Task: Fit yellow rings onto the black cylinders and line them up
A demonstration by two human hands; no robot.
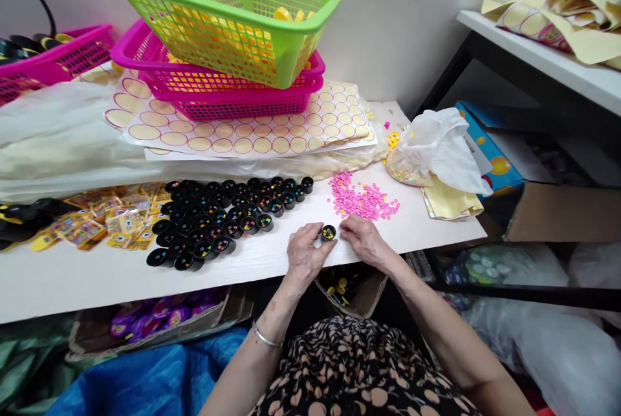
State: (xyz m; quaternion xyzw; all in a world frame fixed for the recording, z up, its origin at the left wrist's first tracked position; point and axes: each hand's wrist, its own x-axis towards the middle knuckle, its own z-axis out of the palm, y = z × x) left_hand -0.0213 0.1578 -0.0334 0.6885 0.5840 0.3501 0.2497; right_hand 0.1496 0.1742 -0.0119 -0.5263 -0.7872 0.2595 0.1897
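My left hand (305, 249) is closed round a small round black cup (328, 233) at the table's front edge, thumb and forefinger against its side. Yellow and green bits show inside the cup. Just right of it, my right hand (363, 237) has its fingertips pinched together; whatever they hold, if anything, is hidden. Behind my right hand lies a loose pile of small pink beads (363, 199) with a few yellow ones among them. To the left of my hands stand several rows of similar black cups (223, 244) holding coloured bits.
A green basket (286, 47) of yellow pieces rests on a pink basket (252, 109). Sheets of round stickers (281, 144) lie beneath. Small printed packets (127, 220) are at left, a white plastic bag (441, 144) at right. An open carton (373, 293) sits below the table edge.
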